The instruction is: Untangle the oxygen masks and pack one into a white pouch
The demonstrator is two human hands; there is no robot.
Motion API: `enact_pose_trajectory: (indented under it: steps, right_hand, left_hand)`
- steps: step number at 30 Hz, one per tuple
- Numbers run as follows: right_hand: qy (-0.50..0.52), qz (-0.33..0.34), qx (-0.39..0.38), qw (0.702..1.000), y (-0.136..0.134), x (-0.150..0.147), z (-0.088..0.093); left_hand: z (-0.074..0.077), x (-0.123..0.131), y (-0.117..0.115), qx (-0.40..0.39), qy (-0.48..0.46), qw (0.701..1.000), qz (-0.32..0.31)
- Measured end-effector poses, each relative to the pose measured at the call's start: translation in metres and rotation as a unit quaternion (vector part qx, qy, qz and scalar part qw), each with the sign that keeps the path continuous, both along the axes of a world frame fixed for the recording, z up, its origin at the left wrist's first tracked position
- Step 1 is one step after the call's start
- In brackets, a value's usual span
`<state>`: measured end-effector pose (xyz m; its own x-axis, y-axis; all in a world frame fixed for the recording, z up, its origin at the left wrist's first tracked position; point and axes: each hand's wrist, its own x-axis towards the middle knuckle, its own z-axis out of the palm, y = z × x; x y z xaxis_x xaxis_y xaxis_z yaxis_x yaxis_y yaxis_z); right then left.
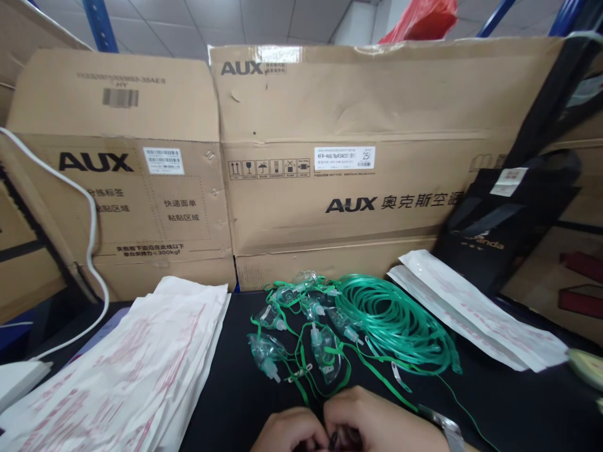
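Note:
My left hand [291,429] and my right hand [370,419] meet at the bottom edge, fingers curled in and closed. Whatever they hold is hidden between them, apart from a small dark spot I cannot identify. Just beyond lie several clear green oxygen masks [327,355] with green elastic straps [384,375] tangled among them. One strap runs close to my right hand. Touching the masks on the right is a loose coil of green tubing [400,326].
White printed paper pouches [127,364] are stacked at the left, beside a white cable [97,263]. More pouches [475,314] lie at the right, before a black bag [504,232]. Large cardboard boxes [282,220] wall off the back of the black tabletop [221,383].

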<state>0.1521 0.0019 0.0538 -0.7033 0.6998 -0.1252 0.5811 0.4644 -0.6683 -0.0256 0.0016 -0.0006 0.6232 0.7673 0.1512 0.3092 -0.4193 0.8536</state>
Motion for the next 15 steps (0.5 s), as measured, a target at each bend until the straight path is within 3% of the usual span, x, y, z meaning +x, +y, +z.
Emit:
enact_pose_trajectory:
  steps: [10, 15]
  right_hand:
    - [-0.061, 0.015, 0.105, 0.992, -0.0036, -0.0020, 0.0037]
    - [-0.021, -0.013, 0.073, 0.997, -0.0054, -0.0032, 0.0057]
  left_hand:
    - [0.0012, 0.0011, -0.0037, 0.028, -0.018, 0.999, 0.004]
    - [0.0014, -0.0011, -0.0027, 0.012, -0.022, 1.000, 0.006]
